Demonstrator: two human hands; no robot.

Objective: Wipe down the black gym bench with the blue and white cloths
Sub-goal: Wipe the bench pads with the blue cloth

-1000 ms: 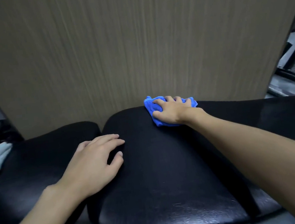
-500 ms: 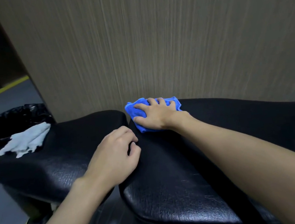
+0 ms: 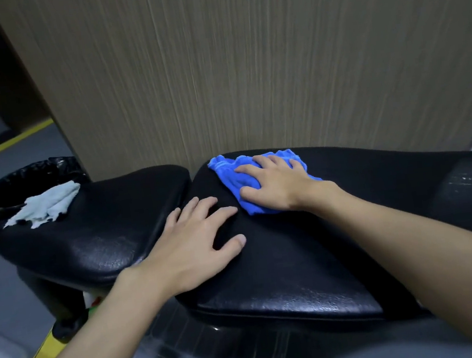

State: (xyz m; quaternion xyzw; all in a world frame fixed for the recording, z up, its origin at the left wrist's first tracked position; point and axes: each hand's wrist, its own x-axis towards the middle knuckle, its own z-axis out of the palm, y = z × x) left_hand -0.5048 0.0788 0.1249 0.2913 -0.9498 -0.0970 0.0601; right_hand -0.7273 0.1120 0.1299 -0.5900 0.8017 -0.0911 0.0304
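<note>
Head view: the crumpled blue cloth is being pressed flat-fingered onto the black padded gym bench by the right hand; the left hand is being rested open beside it. The rumpled white cloth at the bench's end could be shaken into the black-lined bin.

Left hand and right hand flat, palms down, fingers spread.

R hand w/ blue cloth slid left along far edge of bench to its corner. L hand fingers, curled half a sec ago, now spread flat.
</note>
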